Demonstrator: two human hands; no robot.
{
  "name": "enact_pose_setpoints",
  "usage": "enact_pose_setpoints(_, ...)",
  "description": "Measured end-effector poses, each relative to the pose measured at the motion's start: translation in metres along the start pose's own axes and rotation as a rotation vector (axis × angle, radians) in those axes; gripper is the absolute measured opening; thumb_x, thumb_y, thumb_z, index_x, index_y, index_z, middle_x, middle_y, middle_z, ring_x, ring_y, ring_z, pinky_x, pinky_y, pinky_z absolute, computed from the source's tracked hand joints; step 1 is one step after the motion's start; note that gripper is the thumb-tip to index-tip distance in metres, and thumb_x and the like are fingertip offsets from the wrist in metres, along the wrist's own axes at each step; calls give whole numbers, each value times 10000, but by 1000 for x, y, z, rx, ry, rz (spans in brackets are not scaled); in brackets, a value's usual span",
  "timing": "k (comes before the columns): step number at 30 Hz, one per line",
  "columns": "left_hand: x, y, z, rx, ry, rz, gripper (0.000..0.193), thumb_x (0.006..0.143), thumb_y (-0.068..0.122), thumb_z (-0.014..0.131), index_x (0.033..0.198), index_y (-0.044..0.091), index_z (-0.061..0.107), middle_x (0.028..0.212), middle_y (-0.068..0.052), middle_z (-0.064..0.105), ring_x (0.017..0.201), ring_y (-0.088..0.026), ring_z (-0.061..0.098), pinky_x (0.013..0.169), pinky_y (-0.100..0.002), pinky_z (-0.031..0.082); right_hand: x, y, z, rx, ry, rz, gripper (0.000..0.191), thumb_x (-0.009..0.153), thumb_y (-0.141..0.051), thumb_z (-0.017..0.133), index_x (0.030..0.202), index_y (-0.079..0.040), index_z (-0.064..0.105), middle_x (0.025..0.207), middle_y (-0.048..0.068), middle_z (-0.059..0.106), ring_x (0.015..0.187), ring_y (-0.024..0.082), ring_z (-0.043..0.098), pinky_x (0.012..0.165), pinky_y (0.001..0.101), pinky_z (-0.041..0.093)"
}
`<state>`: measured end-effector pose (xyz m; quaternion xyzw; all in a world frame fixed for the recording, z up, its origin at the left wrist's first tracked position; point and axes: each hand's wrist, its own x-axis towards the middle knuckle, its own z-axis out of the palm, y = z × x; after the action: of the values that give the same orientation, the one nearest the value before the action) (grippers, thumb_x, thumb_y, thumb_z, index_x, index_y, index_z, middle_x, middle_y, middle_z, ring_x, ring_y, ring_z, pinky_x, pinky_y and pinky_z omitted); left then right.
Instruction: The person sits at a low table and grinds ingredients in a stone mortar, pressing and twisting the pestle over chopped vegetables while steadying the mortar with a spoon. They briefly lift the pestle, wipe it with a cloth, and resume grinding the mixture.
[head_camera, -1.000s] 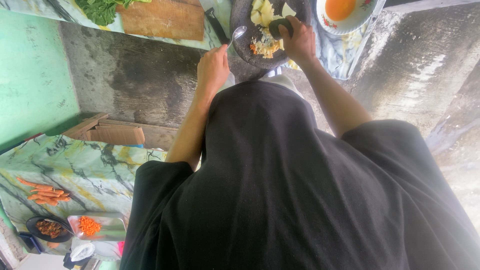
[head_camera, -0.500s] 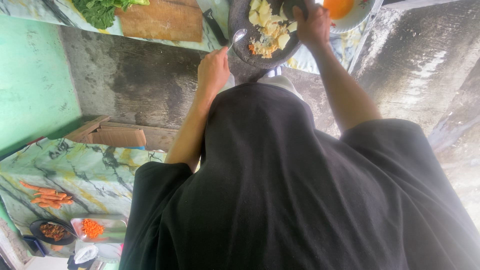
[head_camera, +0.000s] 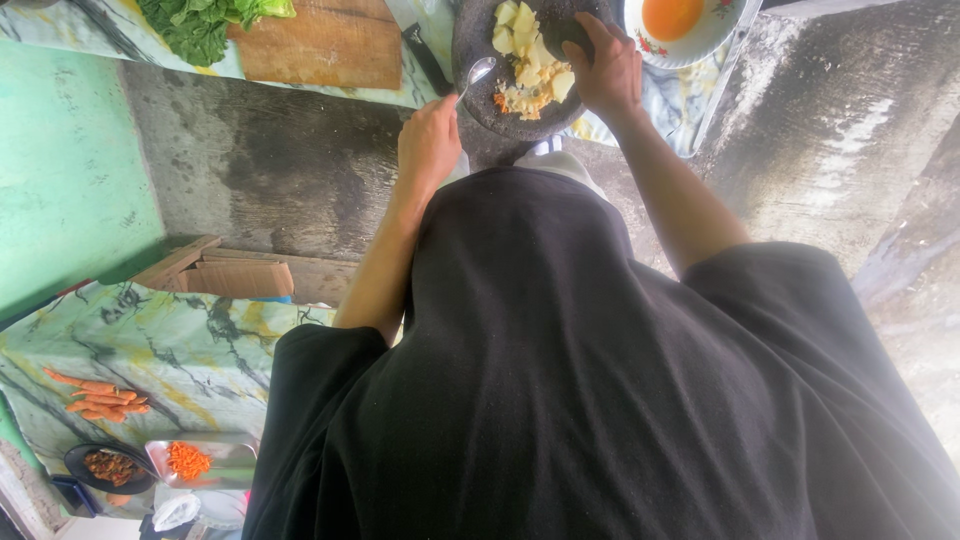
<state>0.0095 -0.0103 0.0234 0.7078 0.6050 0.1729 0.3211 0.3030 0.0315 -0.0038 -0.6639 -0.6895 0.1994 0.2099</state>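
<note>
Head view, looking down past a black garment to the table edge. Dark round stone mortar at top centre, loaded with pale yellow chunks and a smaller orange-flecked mash on the near side. Right hand draped over the mortar's right rim, fingers curled onto a dark pestle-like object whose shape is mostly hidden; grip closed around it, exact contact not resolvable. Left hand nearer the body, below and left of the mortar, fingers pinched shut on the handle of a metal spoon. Spoon's long axis running diagonally from the left hand up and to the right, bowl resting at the mortar's left rim, just beside the food. Key relation: mortar directly ahead of both hands, right hand already on it, left hand reaching it only through the spoon.

Surroundings: wooden cutting board to the left of the mortar, leafy greens at its far left, a dark knife handle between board and mortar. White floral bowl of orange liquid just right of the right hand. Lower left, well apart: whole carrots, tray of diced carrot, small dark dish.
</note>
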Motion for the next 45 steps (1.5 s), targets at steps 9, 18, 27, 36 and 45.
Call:
enact_pose_setpoints(9, 1, -1, 5, -18, 37, 58, 249, 966, 94, 574, 1179, 18, 677, 1076, -194, 723, 929, -402, 695, 774, -477, 542, -12, -10, 24, -210, -36, -161, 423, 923, -294, 807, 1313, -176, 694, 1174, 139, 693, 933, 293, 712, 705, 396, 627)
enact_pose_setpoints(18, 3, -1, 1, -30, -61, -12, 279, 992, 96, 554, 1237, 10, 656, 1048, -204, 711, 913, -386, 709, 764, -456, 556, -4, -14, 28, -456, -103, -233, 353, 1022, -316, 709, 1357, -265, 608, 1220, 145, 591, 903, 302, 668, 645, 399, 598)
enact_pose_setpoints(27, 3, -8, -6, 43, -27, -11, 252, 983, 121, 567, 1188, 30, 682, 1004, -205, 717, 894, -433, 684, 741, -517, 523, 34, -12, 5, -163, -412, 344, 275, 1094, -345, 628, 1245, -118, 669, 992, 156, 751, 725, 253, 731, 593, 411, 604)
enact_pose_setpoints(36, 7, -9, -1, 2, 7, 8, 248, 983, 118, 567, 1181, 32, 688, 1033, -207, 719, 909, -427, 686, 755, -504, 531, 28, -16, 8, -185, -134, -196, 385, 935, -235, 804, 1306, -197, 709, 1140, 135, 695, 937, 328, 707, 729, 428, 607)
enact_pose_setpoints(45, 11, -4, 3, -3, -11, 31, 255, 979, 114, 572, 1189, 22, 684, 1021, -201, 721, 913, -420, 688, 765, -495, 530, 27, -27, 19, -488, -85, -246, 382, 931, -368, 771, 1295, -292, 685, 1135, 146, 657, 849, 280, 684, 625, 403, 596)
